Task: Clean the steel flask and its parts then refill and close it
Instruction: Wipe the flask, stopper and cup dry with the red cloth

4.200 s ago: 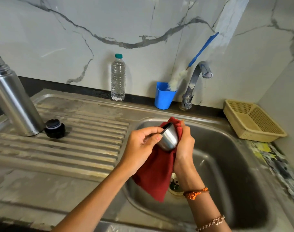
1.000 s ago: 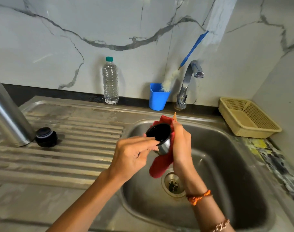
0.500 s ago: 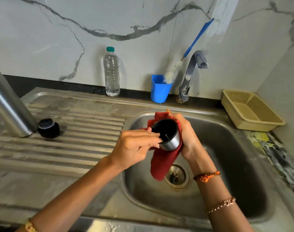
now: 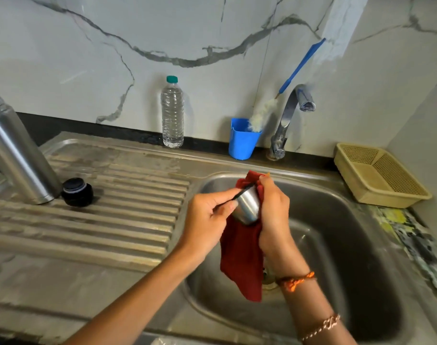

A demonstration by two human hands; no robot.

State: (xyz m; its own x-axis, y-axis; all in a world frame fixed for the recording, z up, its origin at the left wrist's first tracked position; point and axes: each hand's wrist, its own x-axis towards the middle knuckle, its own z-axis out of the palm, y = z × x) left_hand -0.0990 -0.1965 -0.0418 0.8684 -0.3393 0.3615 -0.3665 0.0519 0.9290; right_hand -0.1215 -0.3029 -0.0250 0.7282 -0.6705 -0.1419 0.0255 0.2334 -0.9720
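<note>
Over the sink basin, left hand pinches the steel cup lid while right hand grips a red cloth around it; flask and stopper wait on the drainboard, refilling and closing apparently undone.

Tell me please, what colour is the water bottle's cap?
Teal green cap, seen in the head view.

Brushed steel cup, red cloth

Bright even daylight, soft shadows in the sink basin, mild glare on the flask, wide-angle bowing at edges, slight softness overall.
</note>
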